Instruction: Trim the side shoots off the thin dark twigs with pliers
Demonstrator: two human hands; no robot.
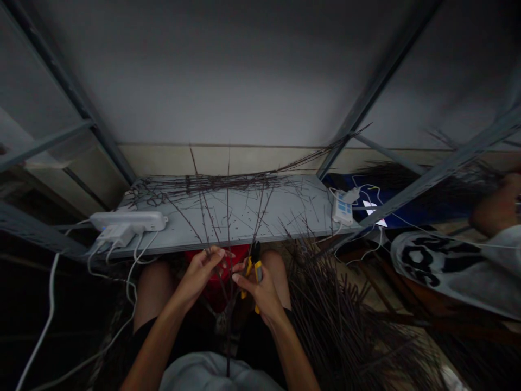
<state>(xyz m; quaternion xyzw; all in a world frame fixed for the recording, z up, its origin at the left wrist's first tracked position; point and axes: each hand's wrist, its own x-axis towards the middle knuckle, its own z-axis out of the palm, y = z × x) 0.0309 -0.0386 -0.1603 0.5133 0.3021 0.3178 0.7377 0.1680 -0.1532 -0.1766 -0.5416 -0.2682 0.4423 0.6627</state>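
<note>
In the head view my left hand (206, 264) is closed, thumb and fingers pinching thin dark twigs (207, 214) that fan upward over the shelf edge. My right hand (260, 290) is closed around a pair of pliers (258, 267) with yellow-and-grey handles and a dark head pointing up. Its thumb and fingertips also meet close to a twig beside the left hand. One long twig (228, 217) stands nearly upright between the hands, its lower end near my lap. How the twigs join between my fingers is too small to make out.
A grey shelf (244, 217) bears a bundle of twigs (220, 183) and loose bits. White power strips (128, 221) and a plug block (342, 209) sit at its ends, cables hanging. A large twig pile (337, 309) lies right of my knees. Another person's arm (499, 203) is far right.
</note>
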